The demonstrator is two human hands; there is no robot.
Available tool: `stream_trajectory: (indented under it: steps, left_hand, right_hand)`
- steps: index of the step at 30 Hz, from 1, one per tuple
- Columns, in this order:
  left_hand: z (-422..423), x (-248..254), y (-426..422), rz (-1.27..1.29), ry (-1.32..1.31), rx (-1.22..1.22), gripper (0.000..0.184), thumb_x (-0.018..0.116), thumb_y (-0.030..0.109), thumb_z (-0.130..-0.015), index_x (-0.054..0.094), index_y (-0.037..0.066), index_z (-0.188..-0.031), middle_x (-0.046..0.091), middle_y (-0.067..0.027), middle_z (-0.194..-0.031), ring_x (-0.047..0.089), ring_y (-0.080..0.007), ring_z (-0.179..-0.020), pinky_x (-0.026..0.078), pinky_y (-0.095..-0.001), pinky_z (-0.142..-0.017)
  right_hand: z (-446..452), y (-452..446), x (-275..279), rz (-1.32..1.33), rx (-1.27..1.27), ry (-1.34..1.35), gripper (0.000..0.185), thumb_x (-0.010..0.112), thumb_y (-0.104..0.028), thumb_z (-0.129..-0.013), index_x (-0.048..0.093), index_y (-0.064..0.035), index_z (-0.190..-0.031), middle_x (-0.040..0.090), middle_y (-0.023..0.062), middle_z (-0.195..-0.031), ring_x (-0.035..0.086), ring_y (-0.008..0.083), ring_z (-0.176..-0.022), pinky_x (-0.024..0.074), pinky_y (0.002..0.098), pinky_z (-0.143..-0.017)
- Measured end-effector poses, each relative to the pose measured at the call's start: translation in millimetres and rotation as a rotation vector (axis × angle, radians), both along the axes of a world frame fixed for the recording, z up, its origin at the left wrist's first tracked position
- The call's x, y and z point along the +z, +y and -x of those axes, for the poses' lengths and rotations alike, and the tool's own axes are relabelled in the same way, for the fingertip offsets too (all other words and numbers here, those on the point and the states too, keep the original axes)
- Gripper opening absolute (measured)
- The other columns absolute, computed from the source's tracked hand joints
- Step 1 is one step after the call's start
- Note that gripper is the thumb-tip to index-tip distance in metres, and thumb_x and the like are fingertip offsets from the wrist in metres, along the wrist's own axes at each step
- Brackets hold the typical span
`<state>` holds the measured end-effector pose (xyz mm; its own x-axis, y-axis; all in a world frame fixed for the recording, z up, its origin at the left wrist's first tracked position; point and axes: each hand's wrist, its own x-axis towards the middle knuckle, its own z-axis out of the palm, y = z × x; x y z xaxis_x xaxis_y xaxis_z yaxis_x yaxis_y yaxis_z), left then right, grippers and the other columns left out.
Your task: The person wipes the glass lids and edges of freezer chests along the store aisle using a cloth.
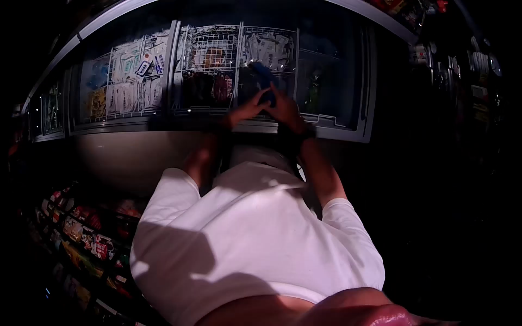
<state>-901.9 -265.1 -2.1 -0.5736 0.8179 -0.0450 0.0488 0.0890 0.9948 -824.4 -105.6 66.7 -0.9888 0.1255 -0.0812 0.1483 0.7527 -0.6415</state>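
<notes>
My left hand (252, 106) and my right hand (284, 108) meet above the front of a chest freezer (190, 123), fingertips close together. Between them is a dark blue packet (261, 70), its far end reaching over the wire basket. The fingers of both hands are closed on its near part; the dim light hides the exact grip. Past the packet lie many white wrapped packs (269, 48) in a wire basket. A darker band is on my right wrist.
More white packs (122, 98) and yellow packs (98, 102) fill the freezer's left section. A wire basket (212, 35) stands in the middle, with reddish packs (223, 87) in front. A green item (314, 89) lies to the right. Shelves of packaged goods (81, 231) stand at lower left.
</notes>
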Motion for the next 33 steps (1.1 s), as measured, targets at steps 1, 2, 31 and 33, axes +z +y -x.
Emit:
stream_trajectory:
  steps: [1,2,31,33]
  left_hand:
    - [0.3,7.5,17.1,0.041,-0.049,-0.105,0.057,0.057,0.029,-0.095,0.034,0.008,-0.142,0.049,-0.0177,-0.13,0.048,-0.0251,-0.12,0.039,-0.0344,-0.099]
    - [0.5,8.0,33.9,0.086,-0.093,-0.21,0.055,0.057,0.029,-0.095,0.036,0.009,-0.142,0.05,-0.0188,-0.13,0.05,-0.0258,-0.118,0.041,-0.0343,-0.097]
    - [14.1,40.2,-328.2,0.616,0.664,1.056,0.019,0.063,0.021,-0.076,0.052,0.007,-0.085,0.054,-0.0114,-0.085,0.051,-0.0332,-0.085,0.04,-0.0456,-0.071]
    - [10.8,36.5,-332.6,0.662,0.622,1.151,0.02,0.062,0.021,-0.078,0.054,0.006,-0.09,0.055,-0.0115,-0.087,0.052,-0.0335,-0.087,0.041,-0.0463,-0.074]
  right_hand:
    - [-9.3,19.0,6.8,0.008,-0.014,-0.158,0.073,0.068,-0.037,-0.077,0.041,-0.0135,-0.141,0.06,0.0244,-0.109,0.063,0.0409,-0.089,0.0514,0.0472,-0.075]
    - [-22.4,37.9,16.8,0.016,-0.035,-0.318,0.075,0.068,-0.041,-0.078,0.042,-0.0083,-0.14,0.063,0.024,-0.104,0.063,0.0385,-0.092,0.0514,0.0475,-0.075]
    - [147.5,-306.0,-22.1,0.258,0.796,-0.426,0.061,0.066,-0.038,-0.079,0.052,-0.0033,-0.126,0.063,0.0254,-0.107,0.061,0.0399,-0.099,0.0484,0.0408,-0.087]
    - [158.3,-320.8,-18.6,0.195,0.843,-0.41,0.059,0.065,-0.039,-0.078,0.053,-0.0024,-0.124,0.062,0.0265,-0.11,0.059,0.0433,-0.102,0.0477,0.0423,-0.088]
